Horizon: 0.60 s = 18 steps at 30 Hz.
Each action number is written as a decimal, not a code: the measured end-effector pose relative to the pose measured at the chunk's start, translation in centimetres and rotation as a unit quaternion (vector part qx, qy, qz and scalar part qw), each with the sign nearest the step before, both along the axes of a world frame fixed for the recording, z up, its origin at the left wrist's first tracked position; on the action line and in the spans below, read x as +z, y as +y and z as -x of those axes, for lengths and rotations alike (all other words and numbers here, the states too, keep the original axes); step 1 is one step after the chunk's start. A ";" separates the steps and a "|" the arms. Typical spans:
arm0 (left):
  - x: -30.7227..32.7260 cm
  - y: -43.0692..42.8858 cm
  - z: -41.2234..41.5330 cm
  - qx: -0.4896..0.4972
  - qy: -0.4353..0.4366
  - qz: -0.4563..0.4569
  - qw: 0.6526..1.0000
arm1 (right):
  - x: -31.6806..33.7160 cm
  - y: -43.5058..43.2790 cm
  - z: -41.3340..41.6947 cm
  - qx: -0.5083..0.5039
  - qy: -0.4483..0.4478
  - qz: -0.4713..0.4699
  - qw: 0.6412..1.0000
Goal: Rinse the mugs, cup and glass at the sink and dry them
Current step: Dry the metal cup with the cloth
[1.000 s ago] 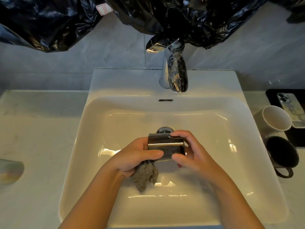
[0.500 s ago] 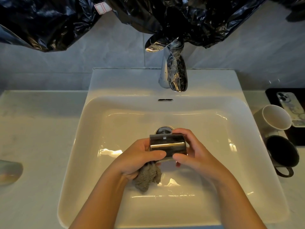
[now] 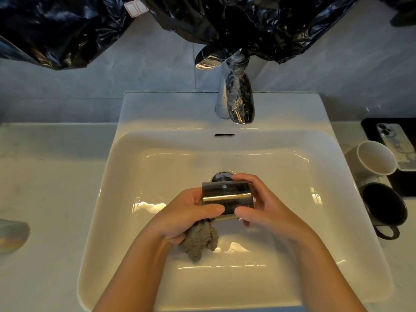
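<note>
A shiny metal cup (image 3: 227, 199) lies on its side over the white sink (image 3: 126, 176), held between both hands. My left hand (image 3: 186, 215) grips its left end, thumb across the front, and also clutches a grey cloth (image 3: 199, 240) that hangs below the palm. My right hand (image 3: 263, 206) holds the cup's right end, fingers over the top and thumb under the front. On the counter at the right, a white mug (image 3: 374, 158) and a black mug (image 3: 382, 204) lie tipped on their sides. No water runs from the tap (image 3: 238, 102).
A phone (image 3: 398, 145) lies on a black tray at the far right. Black plastic sheeting (image 3: 247, 21) hangs over the wall above the tap. An iridescent object (image 3: 11, 235) sits at the left edge of the counter. The drain (image 3: 221, 176) is just behind the cup.
The cup and both hands have shifted slightly to the right and back, and the cup has turned a little in the hands. The cloth stays bunched under my left palm.
</note>
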State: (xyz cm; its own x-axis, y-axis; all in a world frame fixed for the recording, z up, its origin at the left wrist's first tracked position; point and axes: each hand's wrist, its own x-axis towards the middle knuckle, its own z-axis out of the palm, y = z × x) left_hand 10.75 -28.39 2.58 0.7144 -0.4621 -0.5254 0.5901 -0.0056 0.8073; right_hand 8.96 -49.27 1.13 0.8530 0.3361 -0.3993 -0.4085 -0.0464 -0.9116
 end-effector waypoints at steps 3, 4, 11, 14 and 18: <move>0.2 -0.2 0.1 -0.006 -0.041 -0.018 0.999 | 0.2 0.4 -0.1 -0.028 0.051 0.020 0.998; 0.3 -0.3 0.2 -0.009 -0.047 -0.019 0.999 | 0.1 0.5 -0.2 -0.038 0.054 0.024 0.998; 0.2 0.0 0.4 -0.050 -0.030 -0.006 0.998 | 0.4 -0.1 0.1 -0.032 -0.011 0.002 0.999; -0.1 0.3 0.4 -0.043 0.006 0.035 0.998 | 0.7 -0.1 0.2 -0.033 -0.042 -0.010 0.999; -0.2 1.0 0.3 -0.055 0.003 0.045 0.997 | 1.0 -0.1 0.3 -0.049 -0.052 -0.020 0.997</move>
State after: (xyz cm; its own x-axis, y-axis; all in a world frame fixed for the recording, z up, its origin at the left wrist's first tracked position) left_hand 10.43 -27.41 2.39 0.6540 -0.5828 -0.4822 0.5942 0.0014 0.8043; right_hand 8.63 -49.40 2.12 0.9183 0.2629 -0.2959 -0.3132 0.0254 -0.9493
